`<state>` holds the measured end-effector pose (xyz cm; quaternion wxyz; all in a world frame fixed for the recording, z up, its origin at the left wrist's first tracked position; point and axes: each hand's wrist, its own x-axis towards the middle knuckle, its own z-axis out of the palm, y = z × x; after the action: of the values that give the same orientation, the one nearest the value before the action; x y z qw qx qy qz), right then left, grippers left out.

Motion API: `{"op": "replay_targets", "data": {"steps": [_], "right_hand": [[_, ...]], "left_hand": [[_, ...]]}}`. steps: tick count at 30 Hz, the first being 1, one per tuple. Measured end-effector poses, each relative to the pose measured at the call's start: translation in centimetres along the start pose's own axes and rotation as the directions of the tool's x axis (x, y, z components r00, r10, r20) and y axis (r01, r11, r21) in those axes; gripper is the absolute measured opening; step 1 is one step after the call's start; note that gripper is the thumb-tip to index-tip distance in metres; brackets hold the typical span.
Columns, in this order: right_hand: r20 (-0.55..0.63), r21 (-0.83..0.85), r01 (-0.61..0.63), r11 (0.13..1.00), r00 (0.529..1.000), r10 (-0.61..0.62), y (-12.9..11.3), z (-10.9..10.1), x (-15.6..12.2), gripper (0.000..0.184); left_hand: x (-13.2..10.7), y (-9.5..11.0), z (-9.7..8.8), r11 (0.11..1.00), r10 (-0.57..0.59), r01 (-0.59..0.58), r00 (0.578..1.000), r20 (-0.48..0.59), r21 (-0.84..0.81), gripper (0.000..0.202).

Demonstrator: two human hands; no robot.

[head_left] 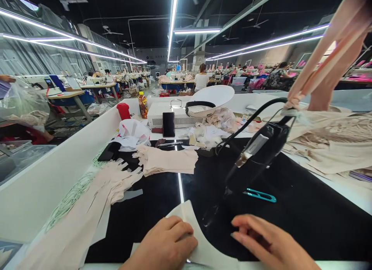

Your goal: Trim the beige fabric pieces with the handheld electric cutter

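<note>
My left hand (170, 241) presses down with curled fingers on a cream fabric piece (209, 248) that has a curved edge, on the black work surface near the front. The fingertips are partly hidden, and something shiny shows just below them. Beyond the piece's right side, my right hand (263, 239) hovers with thumb and fingers apart and nothing between them. Above it hangs a black corded hand tool (258, 153), tied up by pink fabric strips (325, 61); its lower end is blurred. Teal thread snips (261, 195) lie past my right hand.
Behind lies a stack of pale pink fabric pieces (171, 160); longer strips (84, 208) and green cord (69, 194) run down the left. A phone (168, 124) leans against a white box (157, 116). Beige fabric (334, 146) is heaped at right. White walls (58, 157) edge the table.
</note>
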<state>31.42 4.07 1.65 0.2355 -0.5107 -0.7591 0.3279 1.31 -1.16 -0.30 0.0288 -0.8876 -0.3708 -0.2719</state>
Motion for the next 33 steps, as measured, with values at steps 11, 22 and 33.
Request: {"op": "replay_targets", "data": {"steps": [11,22,33], "right_hand": [[-0.49,0.433,0.379,0.817,0.86,-0.139,-5.3,-2.3,7.3,0.099],[-0.617,0.482,0.55,0.682,0.766,-0.182,-10.1,1.8,9.6,0.031],[-0.574,0.635,0.597,0.491,0.789,-0.217,-12.0,4.9,10.3,0.045]], "left_hand": [[1.6,-0.9,-0.2,0.99,-0.055,0.038,0.99,0.127,0.138,0.044],[0.7,-1.3,0.7,0.961,0.043,-0.055,0.998,0.051,0.269,0.055],[0.0,-1.1,1.4,0.942,0.078,-0.073,0.997,-0.003,0.328,0.045]]}}
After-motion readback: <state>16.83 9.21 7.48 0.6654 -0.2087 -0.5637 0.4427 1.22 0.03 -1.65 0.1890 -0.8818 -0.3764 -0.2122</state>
